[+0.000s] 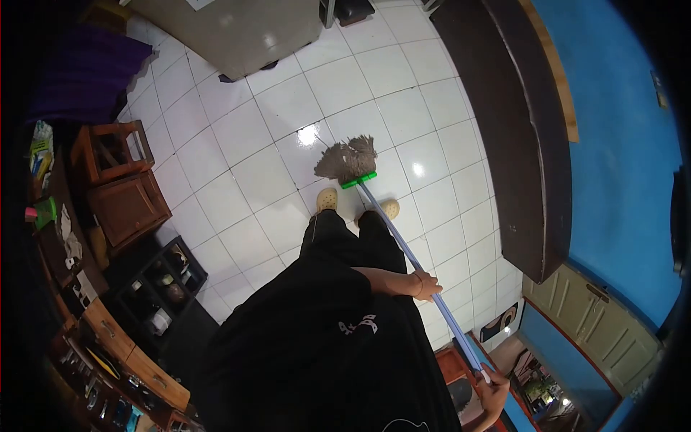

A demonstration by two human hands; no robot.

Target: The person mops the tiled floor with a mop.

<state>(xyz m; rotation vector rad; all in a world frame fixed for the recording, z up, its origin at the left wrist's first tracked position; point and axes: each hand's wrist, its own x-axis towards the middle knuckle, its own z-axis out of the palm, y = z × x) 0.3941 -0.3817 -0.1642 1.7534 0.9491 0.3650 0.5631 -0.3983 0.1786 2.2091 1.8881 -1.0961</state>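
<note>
Head view: I hold the string mop (402, 245), its strands (349, 160) spread on the white tile floor (245, 191), just ahead of the clogs (327, 199). Left hand (427, 286) fingers wrap partway up the pole; right hand (494, 392) fingers close around its upper end. I judge it light and stiff-poled, soft-headed, well held there. Glossy tiles look slippery; dark brown furniture (533, 230) lines the blue wall (612, 108).
</note>
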